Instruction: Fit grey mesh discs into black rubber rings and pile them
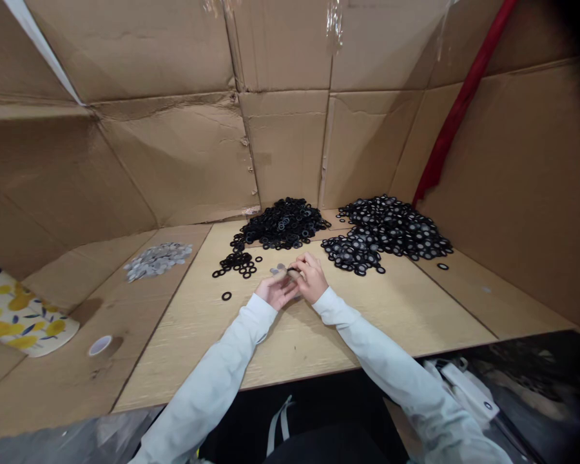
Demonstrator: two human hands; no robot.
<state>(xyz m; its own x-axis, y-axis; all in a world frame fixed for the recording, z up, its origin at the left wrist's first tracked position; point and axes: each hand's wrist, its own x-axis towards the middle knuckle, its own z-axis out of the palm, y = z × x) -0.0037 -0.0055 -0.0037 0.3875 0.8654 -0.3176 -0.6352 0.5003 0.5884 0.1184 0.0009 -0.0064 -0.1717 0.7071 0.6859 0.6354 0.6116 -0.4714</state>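
Over the middle of the wooden board, my left hand (275,291) and my right hand (310,277) meet, fingertips together. Between them they grip a black ring (292,271), partly covered by the fingers. A few grey discs (278,269) lie on the board just beyond my left fingers. Farther back rises a heap of black rings (285,222), with a smaller scatter of rings (236,263) in front of it. To the right spreads a large pile of black rings with pale centres (391,229). A single ring (227,296) lies left of my left hand.
Cardboard walls (290,142) enclose the back and sides. At left lie a pile of grey discs (158,260), a small white round object (100,345) and a lemon-patterned container (26,316). A red strip (457,122) hangs at right. The wooden board (328,345) ends near my body.
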